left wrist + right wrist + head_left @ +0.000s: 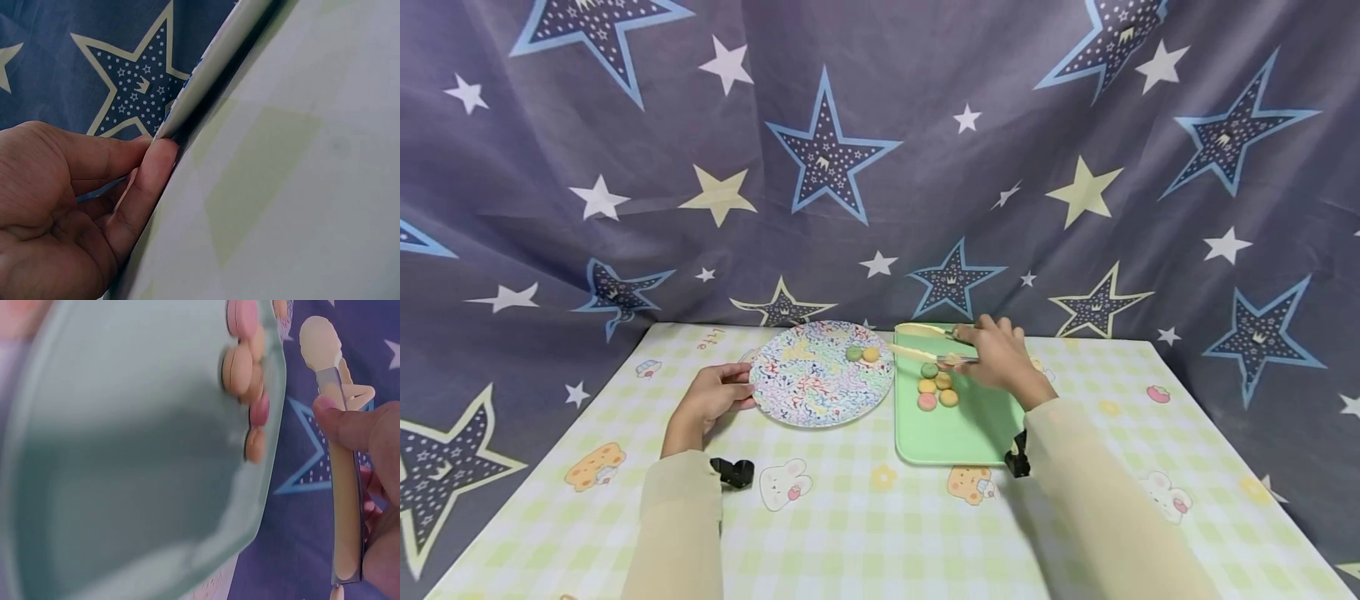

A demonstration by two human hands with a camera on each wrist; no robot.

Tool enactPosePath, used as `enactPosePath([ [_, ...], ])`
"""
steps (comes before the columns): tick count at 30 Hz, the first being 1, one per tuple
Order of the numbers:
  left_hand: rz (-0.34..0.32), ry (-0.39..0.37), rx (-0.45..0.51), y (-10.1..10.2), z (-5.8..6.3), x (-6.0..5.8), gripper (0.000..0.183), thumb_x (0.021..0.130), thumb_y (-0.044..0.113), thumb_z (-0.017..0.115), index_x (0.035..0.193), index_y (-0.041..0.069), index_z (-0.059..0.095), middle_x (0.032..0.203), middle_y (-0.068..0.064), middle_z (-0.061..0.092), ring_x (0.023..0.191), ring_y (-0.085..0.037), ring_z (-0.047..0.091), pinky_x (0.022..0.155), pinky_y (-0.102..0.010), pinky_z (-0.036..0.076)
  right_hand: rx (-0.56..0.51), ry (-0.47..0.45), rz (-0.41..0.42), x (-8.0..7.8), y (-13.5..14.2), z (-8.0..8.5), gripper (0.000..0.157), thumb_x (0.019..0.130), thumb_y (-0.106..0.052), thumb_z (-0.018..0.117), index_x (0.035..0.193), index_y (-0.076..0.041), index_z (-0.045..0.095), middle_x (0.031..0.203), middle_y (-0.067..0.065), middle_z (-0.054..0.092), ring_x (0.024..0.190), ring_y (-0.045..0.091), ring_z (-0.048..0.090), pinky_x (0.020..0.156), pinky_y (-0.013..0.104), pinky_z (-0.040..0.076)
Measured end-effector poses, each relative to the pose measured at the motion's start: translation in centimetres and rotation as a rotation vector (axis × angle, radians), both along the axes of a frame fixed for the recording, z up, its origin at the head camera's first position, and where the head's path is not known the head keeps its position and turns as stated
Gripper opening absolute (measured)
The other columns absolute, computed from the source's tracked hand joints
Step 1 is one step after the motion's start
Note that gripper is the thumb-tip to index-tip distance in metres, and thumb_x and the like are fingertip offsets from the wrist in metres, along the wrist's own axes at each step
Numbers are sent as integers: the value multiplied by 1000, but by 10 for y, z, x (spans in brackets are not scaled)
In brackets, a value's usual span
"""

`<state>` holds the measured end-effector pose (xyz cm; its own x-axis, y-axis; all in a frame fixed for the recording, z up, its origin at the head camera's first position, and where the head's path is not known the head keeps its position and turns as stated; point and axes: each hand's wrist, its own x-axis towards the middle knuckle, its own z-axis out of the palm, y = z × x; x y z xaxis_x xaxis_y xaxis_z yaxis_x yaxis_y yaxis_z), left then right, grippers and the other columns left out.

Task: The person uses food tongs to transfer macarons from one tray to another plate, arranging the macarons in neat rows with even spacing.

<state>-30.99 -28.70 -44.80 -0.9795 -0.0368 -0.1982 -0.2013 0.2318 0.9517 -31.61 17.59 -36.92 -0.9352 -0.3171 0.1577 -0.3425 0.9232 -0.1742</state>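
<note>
My left hand [713, 398] pinches the left rim of a round plate [805, 400] with a multicoloured speckled pattern. In the left wrist view, thumb and finger grip the plate's edge [206, 78] low over the tablecloth. A green macaron [853, 353] and an orange macaron [870, 354] sit on the plate's right part. My right hand [997, 357] holds tongs [917, 352] with cream-coloured ends, their arms spread apart, tips pointing left over the far part of a green tray [955, 442]. Several macarons in green, orange and pink, among them a pink macaron [927, 402], lie on the tray.
Plate and tray stand side by side toward the back of a table with a green-checked cartoon tablecloth [835, 533]. A dark star-patterned curtain [917, 208] hangs right behind the table's far edge.
</note>
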Motion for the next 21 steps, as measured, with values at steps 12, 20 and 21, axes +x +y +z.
enactPosePath([
  [12, 16, -11, -5, 0, -1, 0, 56, 101, -6, 56, 154, -4, 39, 141, -22, 43, 92, -12, 64, 82, -29, 64, -12, -8, -43, 11, 47, -3, 69, 91, -34, 80, 151, -12, 53, 131, 20, 52, 98, 35, 40, 79, 48, 32],
  [20, 7, 4, -9, -1, -1, -3, 56, 101, -6, 57, 154, -5, 39, 142, -23, 43, 88, -11, 65, 83, -30, 64, -23, -11, -53, 19, 74, -6, 69, 90, -31, 81, 149, -8, 54, 122, 21, 54, 94, 35, 43, 79, 50, 36],
  [21, 8, 3, -7, -1, -1, -3, 56, 101, -6, 57, 154, -5, 39, 141, -23, 43, 89, -11, 65, 83, -30, 64, -24, -10, -51, 19, 77, -6, 68, 90, -30, 81, 149, -8, 55, 121, 21, 54, 94, 36, 43, 78, 50, 36],
])
